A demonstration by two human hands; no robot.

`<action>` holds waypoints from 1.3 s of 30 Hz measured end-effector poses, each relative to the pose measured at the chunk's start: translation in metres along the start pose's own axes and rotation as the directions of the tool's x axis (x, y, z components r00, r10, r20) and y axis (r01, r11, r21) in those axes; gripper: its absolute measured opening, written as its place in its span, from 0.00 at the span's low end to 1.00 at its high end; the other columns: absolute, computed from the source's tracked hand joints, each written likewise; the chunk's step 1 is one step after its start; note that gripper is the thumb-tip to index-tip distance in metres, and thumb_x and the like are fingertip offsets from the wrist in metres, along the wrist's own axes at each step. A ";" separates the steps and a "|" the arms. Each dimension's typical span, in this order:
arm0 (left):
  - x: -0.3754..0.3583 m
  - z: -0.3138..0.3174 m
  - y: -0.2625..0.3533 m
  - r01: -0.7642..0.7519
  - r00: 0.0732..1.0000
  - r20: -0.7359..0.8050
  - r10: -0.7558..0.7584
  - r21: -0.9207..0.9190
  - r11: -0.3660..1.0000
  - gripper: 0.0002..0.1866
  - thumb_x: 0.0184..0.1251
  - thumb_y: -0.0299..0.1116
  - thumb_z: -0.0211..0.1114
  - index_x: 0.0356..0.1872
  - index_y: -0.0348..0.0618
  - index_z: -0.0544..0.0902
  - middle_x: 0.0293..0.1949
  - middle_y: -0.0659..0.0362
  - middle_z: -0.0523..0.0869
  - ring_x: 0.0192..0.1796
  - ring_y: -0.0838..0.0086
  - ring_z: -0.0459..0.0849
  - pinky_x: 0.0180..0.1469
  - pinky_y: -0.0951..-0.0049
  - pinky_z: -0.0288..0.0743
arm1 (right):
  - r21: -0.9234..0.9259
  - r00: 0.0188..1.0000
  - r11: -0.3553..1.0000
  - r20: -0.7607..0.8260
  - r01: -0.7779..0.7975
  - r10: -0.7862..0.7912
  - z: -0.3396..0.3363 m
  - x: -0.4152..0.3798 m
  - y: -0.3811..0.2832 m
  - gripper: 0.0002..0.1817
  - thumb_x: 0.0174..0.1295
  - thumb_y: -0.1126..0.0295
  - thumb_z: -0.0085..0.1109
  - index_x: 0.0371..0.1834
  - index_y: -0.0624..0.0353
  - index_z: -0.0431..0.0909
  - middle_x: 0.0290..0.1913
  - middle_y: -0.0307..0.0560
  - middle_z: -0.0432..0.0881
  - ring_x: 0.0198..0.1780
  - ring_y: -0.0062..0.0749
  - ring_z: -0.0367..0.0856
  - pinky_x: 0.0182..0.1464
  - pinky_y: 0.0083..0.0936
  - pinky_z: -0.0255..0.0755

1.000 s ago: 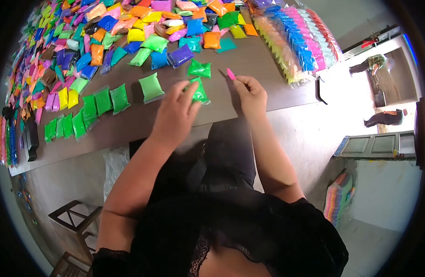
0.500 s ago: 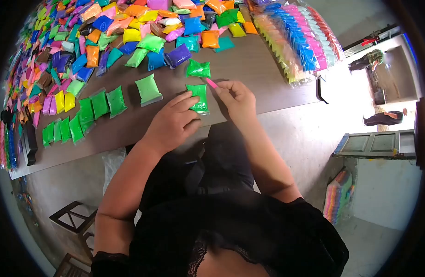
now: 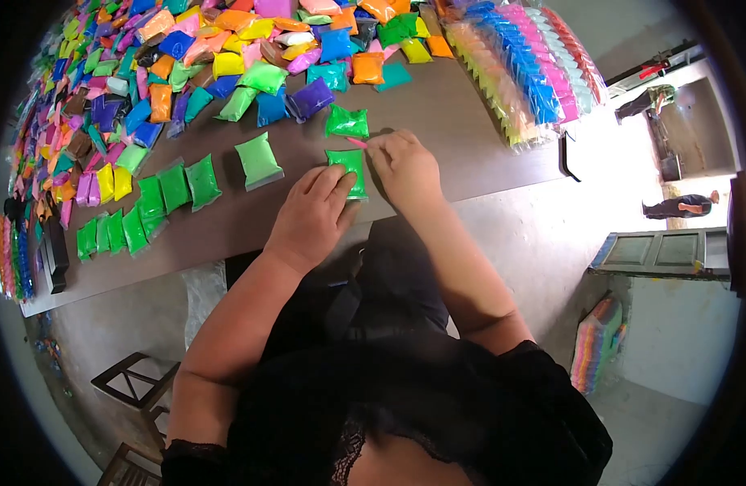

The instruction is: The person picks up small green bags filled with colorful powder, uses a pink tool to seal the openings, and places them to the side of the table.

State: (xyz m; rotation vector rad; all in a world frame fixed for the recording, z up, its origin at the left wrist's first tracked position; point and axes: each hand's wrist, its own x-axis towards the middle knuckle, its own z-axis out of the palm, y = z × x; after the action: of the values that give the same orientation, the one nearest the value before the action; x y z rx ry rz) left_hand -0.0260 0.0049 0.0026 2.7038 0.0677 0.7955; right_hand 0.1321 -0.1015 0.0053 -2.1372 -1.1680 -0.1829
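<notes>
My left hand is on a small bright green packet that lies flat on the table, its fingers over the packet's left and lower part. Closed in a pinch, my right hand holds a slim pink tool; its kind cannot be made out. The tool points left, between that packet and another green packet just beyond. A light green packet lies to the left of my hands. Further left, several green packets lie in rows.
A big heap of mixed-colour packets covers the back and left of the brown table. Bagged strips of coloured packets lie at the right edge. Dark wooden stools stand on the floor at lower left. Two people are near the doorway.
My right hand has turned and moved slightly left, bringing the pink tool into the gap between the two green packets. My left hand has shifted slightly right, further over the nearer packet.
</notes>
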 end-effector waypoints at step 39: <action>0.010 -0.001 -0.007 0.124 0.985 0.132 -0.110 -0.102 0.987 0.27 0.54 0.33 0.77 0.58 0.47 0.82 0.58 0.54 0.81 0.60 0.55 0.79 0.64 0.58 0.72 | 0.330 0.979 0.935 -0.111 -0.128 0.173 -0.024 -0.011 0.025 0.06 0.64 0.67 0.65 0.38 0.56 0.86 0.37 0.47 0.84 0.42 0.42 0.83 0.44 0.34 0.76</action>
State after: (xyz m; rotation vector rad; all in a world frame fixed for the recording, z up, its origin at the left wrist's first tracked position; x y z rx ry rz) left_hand -0.0177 0.0130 0.0063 2.6114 0.1476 0.5759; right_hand 0.1505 -0.1328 0.0059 -1.8820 -0.8816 -0.0643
